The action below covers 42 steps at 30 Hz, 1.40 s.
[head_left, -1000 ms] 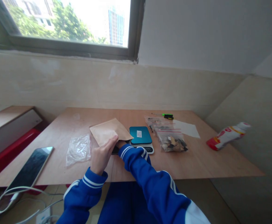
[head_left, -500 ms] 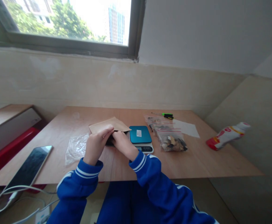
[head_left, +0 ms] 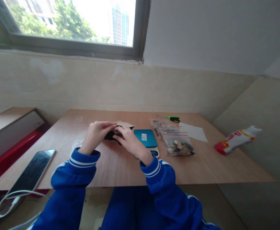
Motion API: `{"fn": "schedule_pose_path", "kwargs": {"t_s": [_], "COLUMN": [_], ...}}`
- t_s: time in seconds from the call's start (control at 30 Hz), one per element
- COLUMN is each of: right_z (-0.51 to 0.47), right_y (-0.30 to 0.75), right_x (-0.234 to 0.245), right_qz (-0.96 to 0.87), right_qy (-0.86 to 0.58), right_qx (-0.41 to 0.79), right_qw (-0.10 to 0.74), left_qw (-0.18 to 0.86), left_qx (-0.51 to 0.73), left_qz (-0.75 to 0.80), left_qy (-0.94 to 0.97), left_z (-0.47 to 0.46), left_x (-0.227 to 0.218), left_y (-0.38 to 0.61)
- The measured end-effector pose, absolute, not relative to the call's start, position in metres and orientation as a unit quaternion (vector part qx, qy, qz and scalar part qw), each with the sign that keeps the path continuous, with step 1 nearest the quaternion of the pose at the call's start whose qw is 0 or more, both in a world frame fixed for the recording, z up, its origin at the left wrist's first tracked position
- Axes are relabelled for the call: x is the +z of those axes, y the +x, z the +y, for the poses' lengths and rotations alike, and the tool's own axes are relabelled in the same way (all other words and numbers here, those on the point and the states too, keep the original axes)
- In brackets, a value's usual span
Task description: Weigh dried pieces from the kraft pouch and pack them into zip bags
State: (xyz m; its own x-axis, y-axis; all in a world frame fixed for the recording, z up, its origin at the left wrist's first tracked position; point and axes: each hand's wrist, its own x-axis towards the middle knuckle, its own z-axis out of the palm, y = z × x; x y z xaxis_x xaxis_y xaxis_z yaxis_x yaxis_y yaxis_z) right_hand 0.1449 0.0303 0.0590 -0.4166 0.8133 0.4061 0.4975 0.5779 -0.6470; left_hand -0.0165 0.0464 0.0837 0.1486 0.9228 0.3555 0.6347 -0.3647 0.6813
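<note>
Both my hands hold a brown paper pouch just above the wooden table, its open dark mouth turned toward me. My left hand grips the pouch's left edge with curled fingers. My right hand pinches the right side of the opening. Just right of my hands sits a small scale with a teal top. An empty clear plastic bag lies partly hidden behind my left wrist.
Zip bags of dark and tan pieces lie right of the scale, with a white paper sheet and a green-black tool behind. A phone rests at the table's left front. A red-white bottle lies on the right ledge.
The pouch has tipped from lying flat to edge-on, its mouth facing me. Both hands have moved up and away from me, and the right hand came out from beneath the pouch to its opening.
</note>
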Motion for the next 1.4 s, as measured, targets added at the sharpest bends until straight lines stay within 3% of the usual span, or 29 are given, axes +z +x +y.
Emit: {"fn": "schedule_pose_path", "kwargs": {"t_s": [0.27,0.43,0.53,0.63,0.73,0.87,0.97,1.17,1.23,1.33,1.4], "right_z": [0.04,0.066,0.075,0.075,0.071,0.065,0.061,0.039,0.025,0.009,0.009], "right_y": [0.197,0.246,0.259,0.26,0.258,0.261,0.263,0.25,0.236,0.205,0.178], "right_x": [0.07,0.017,-0.018,-0.039,-0.048,-0.048,-0.04,0.01,0.034,0.057,0.056], "right_qz": [-0.741,-0.691,-0.72,-0.764,-0.785,-0.788,-0.778,-0.68,-0.668,-0.766,-0.827], "right_qy": [-0.308,-0.435,-0.539,-0.584,-0.596,-0.595,-0.583,-0.454,-0.391,-0.307,-0.297], "right_qx": [0.397,0.313,0.14,0.022,-0.003,0.059,0.123,0.164,0.239,0.327,0.31], "right_qw": [0.446,0.486,0.414,0.271,0.168,0.148,0.199,0.552,0.586,0.461,0.362], "left_qw": [0.177,0.182,0.181,0.183,0.188,0.197,0.199,0.193,0.192,0.183,0.166], "left_qx": [0.389,0.398,0.403,0.4,0.392,0.39,0.393,0.394,0.394,0.399,0.409], "left_qz": [0.552,0.553,0.553,0.554,0.555,0.556,0.557,0.556,0.554,0.556,0.558], "left_qy": [0.716,0.709,0.706,0.707,0.71,0.707,0.704,0.706,0.707,0.705,0.702], "left_z": [0.046,0.046,0.046,0.045,0.045,0.044,0.042,0.039,0.038,0.035,0.03], "left_x": [0.089,0.087,0.085,0.085,0.084,0.085,0.085,0.08,0.078,0.073,0.067], "left_y": [-0.019,-0.021,-0.021,-0.021,-0.022,-0.023,-0.023,-0.021,-0.019,-0.013,-0.008]}}
